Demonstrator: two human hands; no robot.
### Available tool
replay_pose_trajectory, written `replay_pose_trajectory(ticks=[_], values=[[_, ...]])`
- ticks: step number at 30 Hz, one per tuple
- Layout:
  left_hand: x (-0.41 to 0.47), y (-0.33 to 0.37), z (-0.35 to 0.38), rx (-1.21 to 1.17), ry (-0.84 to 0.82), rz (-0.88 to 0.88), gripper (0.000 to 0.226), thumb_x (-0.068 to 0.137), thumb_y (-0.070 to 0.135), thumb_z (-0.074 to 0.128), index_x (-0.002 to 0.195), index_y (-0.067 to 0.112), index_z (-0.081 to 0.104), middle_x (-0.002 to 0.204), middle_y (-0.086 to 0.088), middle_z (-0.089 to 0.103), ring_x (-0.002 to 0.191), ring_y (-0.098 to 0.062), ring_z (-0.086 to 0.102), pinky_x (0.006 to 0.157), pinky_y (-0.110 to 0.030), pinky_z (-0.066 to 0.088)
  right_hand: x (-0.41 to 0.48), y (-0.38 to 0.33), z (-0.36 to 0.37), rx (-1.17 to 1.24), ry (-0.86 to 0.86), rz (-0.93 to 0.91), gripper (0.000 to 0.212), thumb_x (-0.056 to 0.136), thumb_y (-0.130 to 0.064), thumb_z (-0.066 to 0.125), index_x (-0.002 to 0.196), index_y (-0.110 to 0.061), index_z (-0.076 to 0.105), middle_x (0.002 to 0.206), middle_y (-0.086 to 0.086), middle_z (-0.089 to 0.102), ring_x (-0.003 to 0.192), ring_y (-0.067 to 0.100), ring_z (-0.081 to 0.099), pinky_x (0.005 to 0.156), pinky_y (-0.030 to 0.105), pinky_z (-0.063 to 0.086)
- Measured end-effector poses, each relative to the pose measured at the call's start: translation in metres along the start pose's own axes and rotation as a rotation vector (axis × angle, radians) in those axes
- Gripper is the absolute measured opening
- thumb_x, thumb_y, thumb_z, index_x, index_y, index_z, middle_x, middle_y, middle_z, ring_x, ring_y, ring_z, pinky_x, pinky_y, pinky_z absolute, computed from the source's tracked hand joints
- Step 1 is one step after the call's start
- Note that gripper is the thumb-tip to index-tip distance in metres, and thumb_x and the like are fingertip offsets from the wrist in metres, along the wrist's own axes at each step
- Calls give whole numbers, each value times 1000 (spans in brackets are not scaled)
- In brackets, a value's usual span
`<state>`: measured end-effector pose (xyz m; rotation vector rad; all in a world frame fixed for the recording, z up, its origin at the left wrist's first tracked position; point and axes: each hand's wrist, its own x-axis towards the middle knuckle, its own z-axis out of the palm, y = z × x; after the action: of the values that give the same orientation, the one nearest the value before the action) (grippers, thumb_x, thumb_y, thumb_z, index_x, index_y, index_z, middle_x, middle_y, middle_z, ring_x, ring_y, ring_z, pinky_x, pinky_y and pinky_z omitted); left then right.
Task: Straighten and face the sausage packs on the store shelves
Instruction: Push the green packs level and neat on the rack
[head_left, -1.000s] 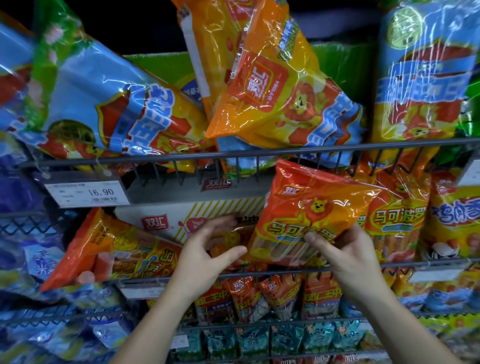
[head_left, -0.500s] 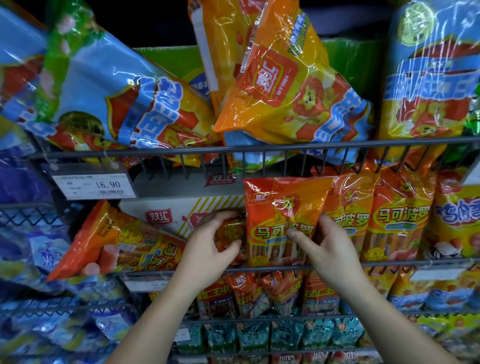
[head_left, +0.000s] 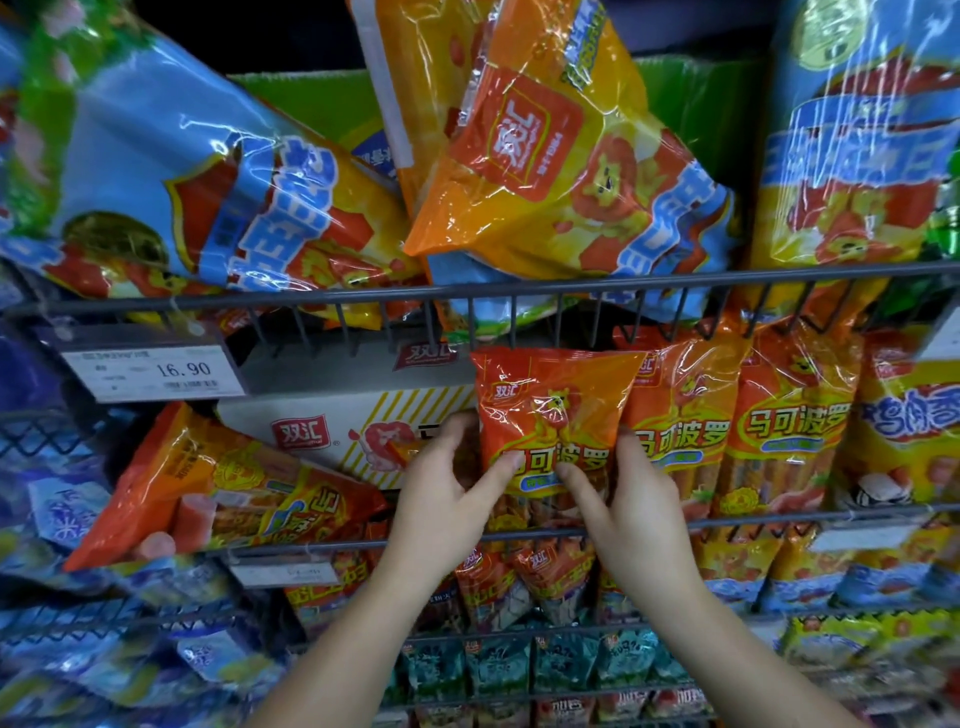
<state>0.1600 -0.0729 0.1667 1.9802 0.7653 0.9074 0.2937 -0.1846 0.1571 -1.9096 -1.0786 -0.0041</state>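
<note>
An orange-red sausage pack (head_left: 550, 405) stands upright, label forward, on the middle wire shelf (head_left: 753, 519). My left hand (head_left: 441, 493) grips its left edge, thumb on the front and fingers behind. My right hand (head_left: 628, 499) holds its right edge, thumb across the label. Two matching packs (head_left: 737, 415) stand upright just right of it. A similar orange pack (head_left: 218, 493) lies tilted on its side at the left of the same shelf.
A white carton (head_left: 358, 421) sits behind the held pack. Large blue and orange bags (head_left: 561, 156) lean untidily on the upper wire shelf (head_left: 363, 299). A 16.90 price tag (head_left: 156, 371) hangs at left. Smaller packs (head_left: 519, 665) fill the lower shelves.
The pack went from tilted and lifted to upright beside its matching neighbours. My left hand moved right and took hold of its left edge; my right hand stayed on it.
</note>
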Motion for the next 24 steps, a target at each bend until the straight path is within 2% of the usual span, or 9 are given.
replay_pose_trajectory(ticks=[6, 8, 10, 12, 16, 18, 20, 22, 24], values=[[6, -3, 0, 34, -3, -12, 34, 86, 42, 70, 116, 29, 61, 106, 22, 67, 100, 10, 60, 79, -5, 44, -3, 1, 4, -37, 41, 16, 52, 89, -31, 71, 129, -3, 53, 64, -24, 40, 47, -8, 41, 48, 4, 37], [9, -5, 1, 44, 9, -18, 34, 86, 43, 70, 115, 28, 62, 105, 21, 69, 98, 8, 61, 79, -9, 46, -3, 2, 6, -46, 47, 14, 52, 90, -33, 69, 130, -5, 53, 68, -16, 52, 54, 0, 51, 48, 7, 37], [10, -5, 1, 71, 15, -18, 35, 85, 45, 69, 115, 27, 62, 103, 19, 70, 95, 6, 62, 79, -15, 49, -4, 2, 8, -51, 71, 3, 54, 90, -36, 68, 132, -6, 52, 81, 1, 66, 67, 20, 65, 49, 12, 34], [10, -6, 1, 86, 19, -20, 35, 86, 45, 69, 116, 28, 62, 103, 18, 70, 93, 5, 62, 79, -18, 50, -5, 5, 12, -33, 100, -11, 56, 91, -35, 67, 137, -8, 49, 92, 7, 70, 77, 26, 68, 59, 18, 37], [9, -5, -1, 91, 4, -21, 35, 86, 44, 70, 116, 28, 62, 106, 20, 68, 101, 1, 61, 81, -12, 46, -10, 3, 15, -60, 148, -22, 68, 88, -31, 71, 143, -4, 44, 83, -2, 65, 64, 6, 59, 58, 11, 42], [7, -3, -2, 107, -15, -24, 37, 85, 45, 70, 117, 28, 61, 107, 20, 65, 101, 0, 59, 77, -2, 40, -15, 5, 15, -88, 262, -98, 73, 83, -26, 75, 143, 2, 44, 102, 1, 69, 91, 5, 60, 80, 8, 44], [6, -2, -7, 158, -18, -13, 45, 83, 49, 70, 121, 27, 61, 113, 15, 64, 104, -2, 56, 78, -5, 39, -20, 5, 14, -56, 321, -169, 74, 84, -24, 72, 147, -3, 38, 136, 0, 52, 125, -1, 42, 100, 13, 38], [7, -3, -14, 211, -12, 23, 52, 80, 53, 71, 124, 27, 59, 120, 12, 63, 109, -4, 56, 83, -15, 42, -20, 7, 10, -66, 364, -241, 69, 85, -19, 71, 145, -9, 38, 145, 5, 44, 135, 13, 39, 113, 15, 29], [10, -5, -24, 250, -18, 35, 55, 79, 53, 72, 126, 29, 58, 122, 13, 61, 111, -3, 54, 86, -18, 39, -17, 7, 4, -101, 421, -324, 60, 84, -14, 74, 137, -11, 45, 139, 14, 48, 131, 26, 42, 113, 12, 24]])
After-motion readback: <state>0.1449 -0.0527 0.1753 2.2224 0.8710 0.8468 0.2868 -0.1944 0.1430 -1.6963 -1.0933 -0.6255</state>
